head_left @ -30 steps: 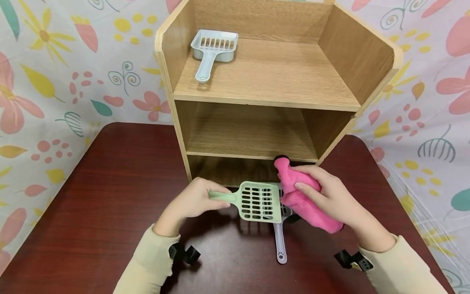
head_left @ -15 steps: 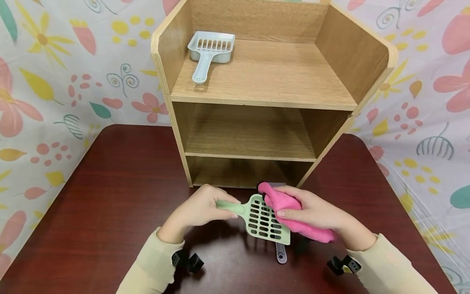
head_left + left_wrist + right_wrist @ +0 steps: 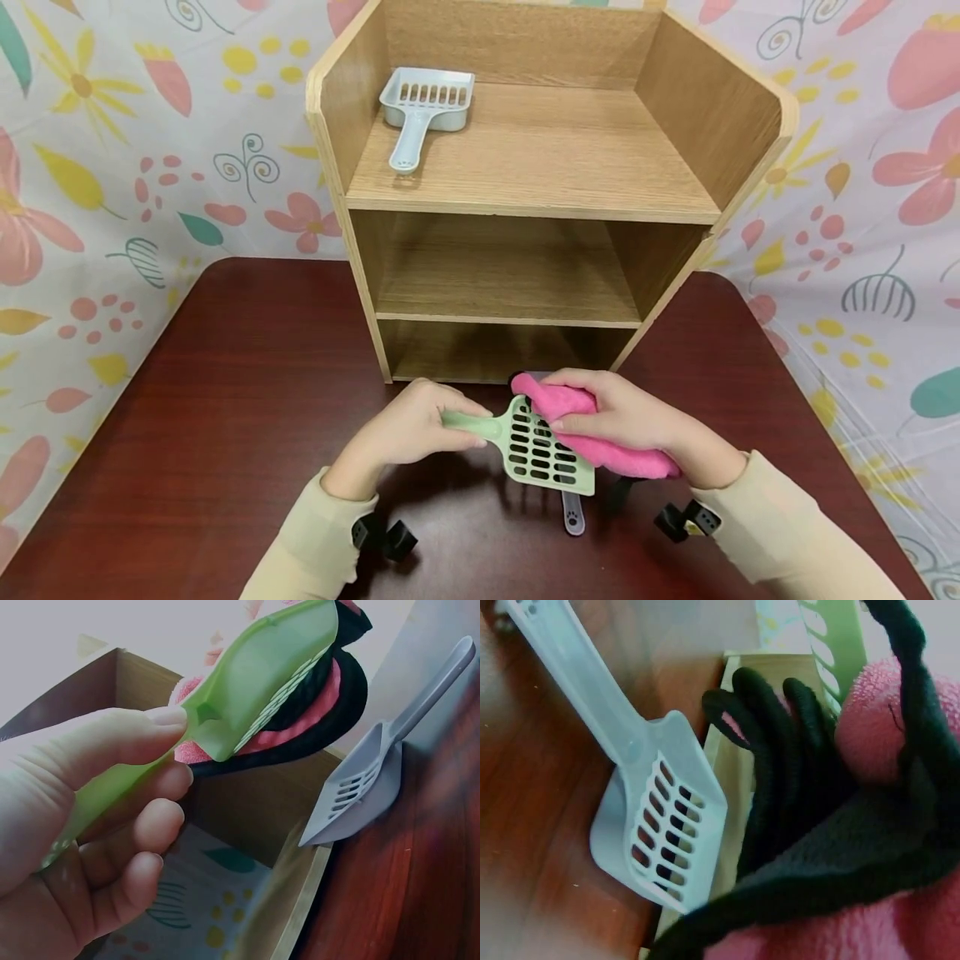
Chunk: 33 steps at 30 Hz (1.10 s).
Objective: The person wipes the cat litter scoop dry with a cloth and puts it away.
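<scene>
My left hand (image 3: 405, 423) pinches the handle of a light green slotted litter scoop (image 3: 270, 660), thumb on top, holding it above the table. My right hand (image 3: 626, 412) grips a bunched pink cloth (image 3: 622, 457) with black edging, which covers the far right part of the scoop's slotted head. In the left wrist view the cloth's black edge shows behind the scoop too. Below them on the table is a pale lavender litter scoop (image 3: 619, 742) seated in its holder (image 3: 609, 825); from the head view mostly its handle tip shows. The right hand is out of sight in its wrist view.
A wooden shelf unit (image 3: 525, 204) stands just beyond the hands. On its top level, at the left, a pale blue litter scoop (image 3: 412, 137) lies in its holder (image 3: 450, 122). The dark red table (image 3: 225, 417) extends to both sides, with patterned fabric (image 3: 165, 167) around it.
My right hand has brought the pink cloth left and down onto the green scoop's head. The scoop has lowered slightly and tilted, its head's far end now pointing nearer to me.
</scene>
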Available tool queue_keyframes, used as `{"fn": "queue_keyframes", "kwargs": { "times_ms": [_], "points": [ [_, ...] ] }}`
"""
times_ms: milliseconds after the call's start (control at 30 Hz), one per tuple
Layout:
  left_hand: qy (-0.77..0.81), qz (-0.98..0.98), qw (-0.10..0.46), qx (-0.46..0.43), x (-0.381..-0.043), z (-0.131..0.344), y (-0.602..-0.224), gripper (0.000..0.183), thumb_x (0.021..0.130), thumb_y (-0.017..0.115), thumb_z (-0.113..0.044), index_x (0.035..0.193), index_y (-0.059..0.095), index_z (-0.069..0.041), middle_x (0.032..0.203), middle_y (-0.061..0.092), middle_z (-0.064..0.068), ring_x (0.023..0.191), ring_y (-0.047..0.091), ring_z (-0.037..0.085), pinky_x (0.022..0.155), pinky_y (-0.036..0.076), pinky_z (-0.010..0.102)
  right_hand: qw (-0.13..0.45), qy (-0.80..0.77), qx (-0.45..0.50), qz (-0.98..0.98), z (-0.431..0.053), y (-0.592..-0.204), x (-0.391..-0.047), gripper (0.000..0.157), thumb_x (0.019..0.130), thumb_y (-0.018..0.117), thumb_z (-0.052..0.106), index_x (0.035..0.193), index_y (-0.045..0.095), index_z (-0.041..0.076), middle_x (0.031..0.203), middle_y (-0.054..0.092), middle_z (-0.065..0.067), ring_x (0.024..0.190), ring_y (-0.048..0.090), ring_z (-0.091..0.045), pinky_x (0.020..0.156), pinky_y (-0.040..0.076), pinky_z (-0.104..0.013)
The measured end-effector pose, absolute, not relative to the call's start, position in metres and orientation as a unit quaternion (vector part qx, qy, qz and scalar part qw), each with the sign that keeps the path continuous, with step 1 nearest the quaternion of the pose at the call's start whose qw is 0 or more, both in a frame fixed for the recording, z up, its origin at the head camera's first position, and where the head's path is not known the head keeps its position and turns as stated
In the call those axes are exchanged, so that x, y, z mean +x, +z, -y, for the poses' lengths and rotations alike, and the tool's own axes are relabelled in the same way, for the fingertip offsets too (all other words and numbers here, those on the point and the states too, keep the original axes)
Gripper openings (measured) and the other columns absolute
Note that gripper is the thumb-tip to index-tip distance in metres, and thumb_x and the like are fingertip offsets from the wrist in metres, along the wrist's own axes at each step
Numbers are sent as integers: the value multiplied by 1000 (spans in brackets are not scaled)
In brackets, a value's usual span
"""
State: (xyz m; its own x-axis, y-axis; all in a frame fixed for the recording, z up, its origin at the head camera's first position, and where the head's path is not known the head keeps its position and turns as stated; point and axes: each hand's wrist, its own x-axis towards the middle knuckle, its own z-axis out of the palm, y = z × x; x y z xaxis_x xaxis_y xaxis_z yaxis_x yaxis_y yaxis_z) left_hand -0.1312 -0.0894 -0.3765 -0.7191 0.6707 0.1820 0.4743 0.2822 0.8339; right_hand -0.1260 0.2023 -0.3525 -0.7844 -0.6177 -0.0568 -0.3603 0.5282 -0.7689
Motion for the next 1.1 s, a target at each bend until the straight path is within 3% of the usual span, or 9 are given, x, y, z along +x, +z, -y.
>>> {"fn": "queue_keyframes", "kwargs": {
  "times_ms": [133, 367, 500, 733, 867, 1000, 1100],
  "points": [
    [479, -787, 113, 373, -131, 89, -377, 22, 76, 78, -17, 97, 76, -11, 86, 73, -1, 70, 57, -2, 64, 50, 18, 177, -379, -305, -856, -198, -352, -129, 42, 87, 68, 28, 127, 56, 25, 98, 64, 8, 90, 57, -7, 84, 46, -21],
    [472, -773, 131, 403, -131, 86, -381, 20, 76, 77, -17, 96, 76, -12, 80, 73, -2, 67, 56, -4, 61, 49, 17, 232, -372, -329, -836, -181, -350, -130, 37, 89, 66, 21, 123, 59, 31, 95, 62, 7, 82, 58, -8, 73, 49, -24],
    [457, -774, 131, 418, -131, 84, -382, 18, 77, 77, -18, 94, 76, -13, 78, 73, -4, 68, 58, -6, 62, 49, 17, 221, -328, -359, -845, -172, -349, -131, 33, 89, 66, 23, 120, 61, 33, 99, 63, 13, 88, 56, -5, 78, 48, -22],
    [435, -801, 66, 405, -132, 91, -376, 22, 77, 78, -21, 97, 76, -14, 86, 73, -4, 73, 58, -4, 66, 49, 17, 210, -358, -302, -858, -188, -349, -135, 38, 88, 66, 26, 124, 57, 32, 97, 63, 10, 83, 58, -8, 75, 49, -23],
    [427, -814, 13, 395, -134, 95, -374, 25, 75, 79, -22, 98, 76, -12, 86, 73, -3, 71, 57, -1, 64, 48, 16, 175, -417, -261, -853, -203, -354, -134, 34, 89, 66, 22, 122, 58, 23, 100, 66, 4, 88, 59, -9, 79, 48, -22],
    [441, -812, -20, 382, -135, 95, -374, 26, 74, 80, -20, 99, 75, -11, 86, 73, -2, 71, 57, 2, 62, 47, 16, 163, -525, -184, -815, -210, -358, -128, 27, 91, 63, 18, 118, 59, 13, 99, 68, -3, 84, 63, -12, 74, 52, -25],
    [460, -807, -36, 369, -134, 94, -375, 25, 74, 80, -18, 98, 75, -11, 87, 73, -1, 75, 61, 3, 63, 49, 18, 166, -609, -123, -766, -211, -361, -121, 28, 94, 57, 17, 121, 54, 12, 97, 68, -2, 80, 65, -12, 69, 55, -28]
  ]
}}
